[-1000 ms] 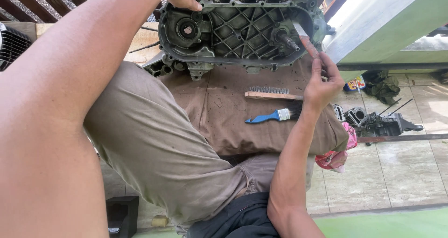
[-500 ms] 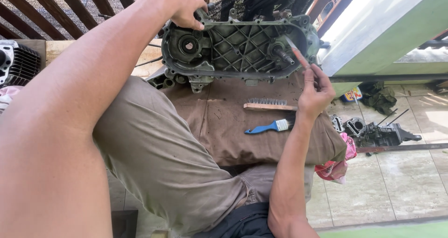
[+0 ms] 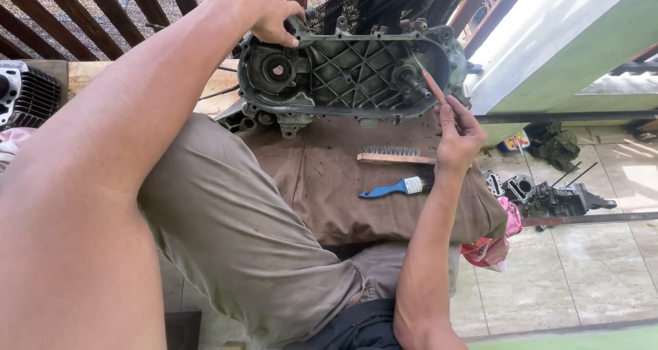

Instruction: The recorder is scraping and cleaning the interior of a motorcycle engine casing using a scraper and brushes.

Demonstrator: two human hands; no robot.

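Head view – left hand (image 3: 264, 15) grip clamped on engine casing (image 3: 346, 72); right hand (image 3: 458, 136) pinching thin tool (image 3: 426, 78), yellow-blue package (image 3: 514, 141) beyond

Ahead of the right hand's fingers (image 3: 458, 120), passage is blocked by the engine case (image 3: 349, 72). Behind them, the cloth (image 3: 322, 185) is crowded by a wire brush (image 3: 396, 155) and a paintbrush (image 3: 394, 187); open cloth is left beyond those.

Setting: outdoor porch, daylight. Floor (image 3: 582, 274) of pale square tiles with dark grout lines, sunlit at far right. Slatted dark wooden railing (image 3: 103, 14) runs along the top left, black mesh netting (image 3: 384, 4) behind it. Green-and-white wall (image 3: 569, 55) rises at upper right. Loose engine parts (image 3: 548, 199) and a crumpled pink rag (image 3: 490, 247) lie on the tiles.
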